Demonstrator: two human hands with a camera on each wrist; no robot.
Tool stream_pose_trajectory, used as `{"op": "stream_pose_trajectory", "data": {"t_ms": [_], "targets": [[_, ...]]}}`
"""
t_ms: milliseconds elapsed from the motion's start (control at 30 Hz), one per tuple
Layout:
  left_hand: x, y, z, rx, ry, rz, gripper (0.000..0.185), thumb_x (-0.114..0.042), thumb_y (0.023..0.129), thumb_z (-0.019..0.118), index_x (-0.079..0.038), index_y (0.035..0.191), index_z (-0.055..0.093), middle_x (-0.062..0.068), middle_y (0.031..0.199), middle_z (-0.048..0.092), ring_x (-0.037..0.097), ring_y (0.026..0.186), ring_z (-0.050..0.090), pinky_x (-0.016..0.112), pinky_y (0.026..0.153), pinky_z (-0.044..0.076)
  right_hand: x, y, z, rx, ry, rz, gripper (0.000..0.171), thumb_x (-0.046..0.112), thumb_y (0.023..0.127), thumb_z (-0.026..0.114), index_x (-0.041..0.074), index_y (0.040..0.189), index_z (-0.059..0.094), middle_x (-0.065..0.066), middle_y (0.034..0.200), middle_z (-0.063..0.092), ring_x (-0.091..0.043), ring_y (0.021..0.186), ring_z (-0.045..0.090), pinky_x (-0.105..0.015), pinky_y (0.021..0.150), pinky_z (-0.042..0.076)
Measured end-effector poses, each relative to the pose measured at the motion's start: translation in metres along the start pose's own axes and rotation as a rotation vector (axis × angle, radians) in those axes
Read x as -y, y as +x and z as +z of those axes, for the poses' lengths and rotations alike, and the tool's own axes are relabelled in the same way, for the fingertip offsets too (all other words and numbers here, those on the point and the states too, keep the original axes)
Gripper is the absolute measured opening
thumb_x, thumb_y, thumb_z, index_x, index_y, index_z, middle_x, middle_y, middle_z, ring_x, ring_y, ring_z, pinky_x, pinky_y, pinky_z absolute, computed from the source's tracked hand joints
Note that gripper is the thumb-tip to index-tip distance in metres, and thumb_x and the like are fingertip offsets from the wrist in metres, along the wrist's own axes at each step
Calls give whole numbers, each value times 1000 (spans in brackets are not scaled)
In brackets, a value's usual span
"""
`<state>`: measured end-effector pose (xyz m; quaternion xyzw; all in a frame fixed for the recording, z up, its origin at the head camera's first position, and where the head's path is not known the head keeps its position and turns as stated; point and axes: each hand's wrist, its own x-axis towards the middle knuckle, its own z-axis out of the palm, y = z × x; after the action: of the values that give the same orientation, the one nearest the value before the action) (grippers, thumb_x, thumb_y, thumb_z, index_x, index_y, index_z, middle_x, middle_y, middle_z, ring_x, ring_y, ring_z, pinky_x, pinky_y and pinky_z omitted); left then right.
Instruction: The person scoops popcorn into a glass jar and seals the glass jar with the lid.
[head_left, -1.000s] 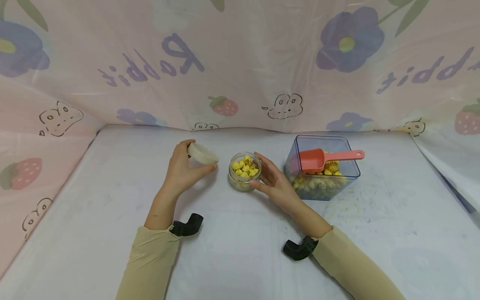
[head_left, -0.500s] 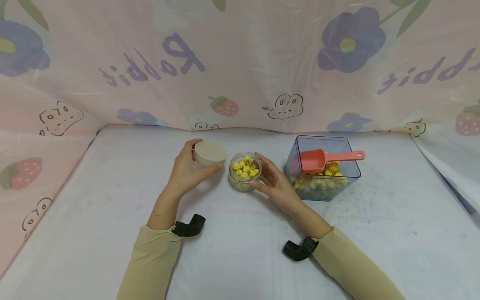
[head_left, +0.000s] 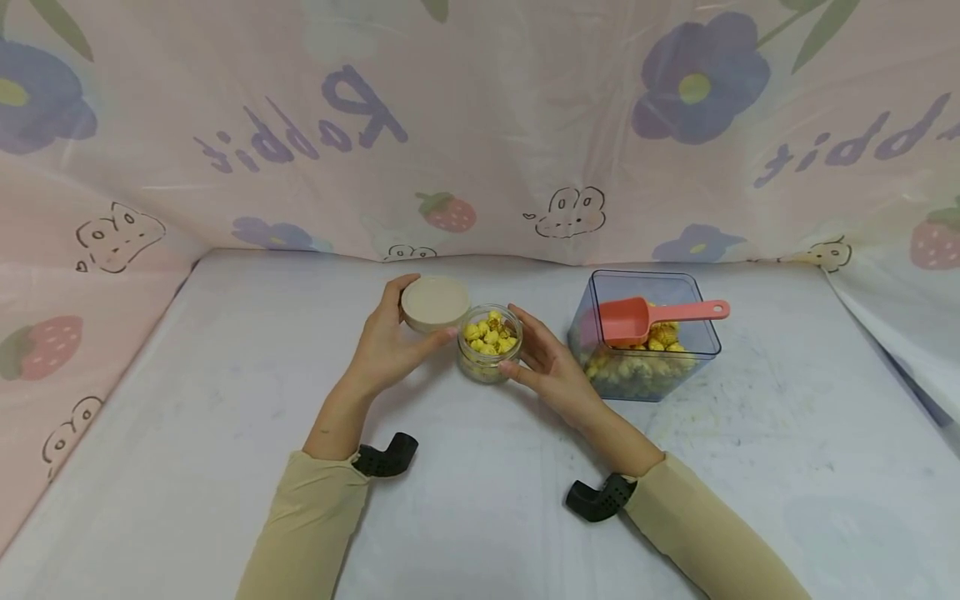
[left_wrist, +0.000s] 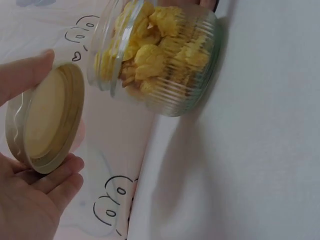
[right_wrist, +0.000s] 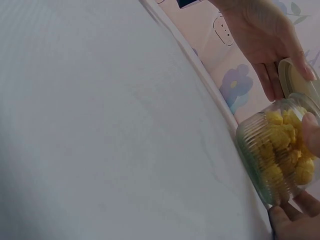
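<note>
Between thumb and fingers, my left hand [head_left: 390, 342] grips a round cream lid [head_left: 435, 300] by its rim, raised just left of the glass jar [head_left: 480, 367]. The left wrist view shows the underside of the lid [left_wrist: 47, 120], tilted beside the jar's mouth. Yellow popcorn [head_left: 491, 333] fills the ribbed clear jar, which stands upright and uncovered on the table. My right hand [head_left: 558, 367] holds the jar from its right side, thumb in front and fingers behind. In the right wrist view the jar [right_wrist: 275, 150] sits between that thumb and the fingers.
Close to the right of my right hand stands a clear bluish square container [head_left: 637, 375] with popcorn inside. A pink scoop [head_left: 626, 321] lies across its top, handle pointing right. A patterned curtain [head_left: 480, 125] hangs behind the white table [head_left: 480, 500].
My left hand has moved right toward the jar, and the lid has turned from tilted to nearly level, its top now showing. The right hand and jar stay put.
</note>
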<state>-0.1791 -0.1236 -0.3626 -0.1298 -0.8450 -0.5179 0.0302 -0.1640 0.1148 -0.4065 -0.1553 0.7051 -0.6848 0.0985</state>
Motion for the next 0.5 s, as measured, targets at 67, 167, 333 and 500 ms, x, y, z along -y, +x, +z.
{"op": "stream_pose_trajectory", "data": {"t_ms": [67, 167, 333, 500], "targets": [[0, 0, 2, 11, 3, 14, 85, -21, 79, 79, -1, 143, 27, 19, 137, 48, 32, 127, 48, 48, 108, 37, 0, 0, 0, 0, -2, -1, 75, -2, 89, 63, 13, 152, 26, -11, 157, 25, -28, 145, 24, -43, 118, 22], [0, 0, 6, 22, -1, 44, 83, -18, 80, 79, 0, 142, 27, 20, 136, 49, 33, 126, 48, 48, 108, 37, -1, 0, 0, 0, -8, 0, 75, -1, 89, 64, 14, 152, 26, -11, 157, 25, -28, 145, 24, -43, 118, 22], [1, -1, 10, 49, -8, 69, 82, -17, 80, 78, 0, 142, 27, 20, 137, 49, 33, 126, 48, 49, 107, 37, -1, 0, -1, 6, -13, 4, 75, 1, 90, 64, 15, 152, 26, -11, 157, 27, -28, 145, 25, -43, 118, 22], [1, -1, 14, 84, -13, 93, 80, -17, 81, 77, -1, 142, 28, 20, 137, 48, 33, 127, 47, 52, 108, 35, -1, 0, -1, 13, -9, -6, 75, 1, 90, 64, 14, 153, 25, -11, 156, 27, -28, 145, 25, -44, 118, 22]]}}
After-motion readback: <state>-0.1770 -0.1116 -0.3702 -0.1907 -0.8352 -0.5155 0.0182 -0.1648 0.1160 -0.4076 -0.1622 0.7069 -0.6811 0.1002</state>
